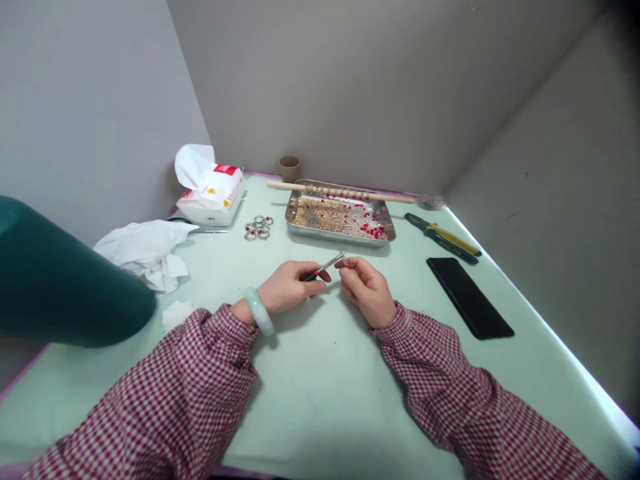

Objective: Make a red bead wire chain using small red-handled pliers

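Observation:
My left hand (287, 287), with a pale green bangle at the wrist, is closed around a slim tool (325, 266) with a dark handle, a touch of red and a narrow silver tip. The tip points up and right, close to the fingers of my other hand; its exact kind is unclear. My right hand (367, 287) pinches a small beaded ring (346, 264) with a red bead between thumb and forefinger. Part of the ring is hidden by the fingers. Both hands hover low over the pale green tabletop (320, 387).
Behind my hands stands a metal tray (340, 239) of gold, clear and red beads, with a wooden stick (280, 185) across it carrying rings. Finished-looking rings (259, 228), a tissue pack (215, 200) and a green cylinder (75, 280) are left; pliers (443, 238) and a black slab (470, 297) right.

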`<state>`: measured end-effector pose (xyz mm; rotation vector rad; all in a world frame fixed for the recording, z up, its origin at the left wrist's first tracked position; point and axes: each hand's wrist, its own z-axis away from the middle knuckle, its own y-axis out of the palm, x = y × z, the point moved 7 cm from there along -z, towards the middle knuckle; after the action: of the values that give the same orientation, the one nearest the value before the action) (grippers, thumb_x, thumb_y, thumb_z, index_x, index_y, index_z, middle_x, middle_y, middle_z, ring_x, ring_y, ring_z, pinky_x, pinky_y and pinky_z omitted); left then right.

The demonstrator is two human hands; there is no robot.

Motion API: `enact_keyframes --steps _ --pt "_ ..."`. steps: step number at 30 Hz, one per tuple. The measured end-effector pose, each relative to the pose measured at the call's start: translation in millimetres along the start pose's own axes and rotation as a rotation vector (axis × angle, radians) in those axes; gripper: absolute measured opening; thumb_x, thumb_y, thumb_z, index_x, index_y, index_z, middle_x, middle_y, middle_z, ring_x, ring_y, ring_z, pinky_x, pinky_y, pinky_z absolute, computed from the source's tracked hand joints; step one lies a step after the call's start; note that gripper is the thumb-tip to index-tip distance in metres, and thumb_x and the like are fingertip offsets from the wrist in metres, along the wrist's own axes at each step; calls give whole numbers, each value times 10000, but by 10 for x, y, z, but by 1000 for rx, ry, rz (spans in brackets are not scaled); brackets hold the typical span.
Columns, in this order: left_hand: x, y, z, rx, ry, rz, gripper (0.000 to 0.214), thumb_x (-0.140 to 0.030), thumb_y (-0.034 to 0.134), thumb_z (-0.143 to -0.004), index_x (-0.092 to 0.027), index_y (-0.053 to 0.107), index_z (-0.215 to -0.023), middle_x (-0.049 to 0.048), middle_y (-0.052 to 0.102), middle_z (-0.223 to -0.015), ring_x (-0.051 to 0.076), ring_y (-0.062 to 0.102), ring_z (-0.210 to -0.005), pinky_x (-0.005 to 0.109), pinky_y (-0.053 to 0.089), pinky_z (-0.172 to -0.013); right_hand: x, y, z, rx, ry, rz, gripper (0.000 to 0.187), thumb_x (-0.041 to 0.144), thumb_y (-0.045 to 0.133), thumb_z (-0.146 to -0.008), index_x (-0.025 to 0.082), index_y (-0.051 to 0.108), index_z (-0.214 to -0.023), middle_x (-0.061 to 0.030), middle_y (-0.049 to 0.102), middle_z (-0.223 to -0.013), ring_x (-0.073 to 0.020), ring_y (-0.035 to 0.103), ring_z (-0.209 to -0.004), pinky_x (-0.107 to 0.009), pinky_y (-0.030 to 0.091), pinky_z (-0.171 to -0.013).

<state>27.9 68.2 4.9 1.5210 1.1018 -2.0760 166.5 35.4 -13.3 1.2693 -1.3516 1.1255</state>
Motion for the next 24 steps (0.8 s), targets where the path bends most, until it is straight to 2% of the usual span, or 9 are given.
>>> enact_keyframes --steps 9,14,17,24 --pt "-59 -2 16 -22 61 -117 247 -316 552 -812 -170 658 -981 -20 575 -647 121 483 -593 252 378 -587 69 3 21 -21 -45 52 229 386 501 -902 173 584 -924 70 398 -517 -76 329 -433 -225 252 -426" --pt "-146 -25 40 -166 132 -377 191 -312 554 -817 -158 641 -889 0 591 -700 133 482 -626 265 359 -603 57 -12 16 -41 -38 59 233 388 487 -909 172 577 -911 69 403 -521 -74 325 -431 -222 248 -421" --pt "-177 -6 52 -202 175 -492 157 -303 555 -815 -158 612 -834 5 580 -701 134 466 -616 266 338 -590 50 -21 14 -51 -42 69 229 384 491 -907 171 573 -913 68 410 -527 -73 328 -430 -219 249 -416" --pt "-173 14 50 -208 201 -541 148 -313 562 -815 -170 592 -834 14 575 -727 140 462 -626 264 330 -586 61 -27 14 -69 -68 99 187 360 512 -898 180 561 -912 65 416 -541 -77 334 -439 -221 262 -415"
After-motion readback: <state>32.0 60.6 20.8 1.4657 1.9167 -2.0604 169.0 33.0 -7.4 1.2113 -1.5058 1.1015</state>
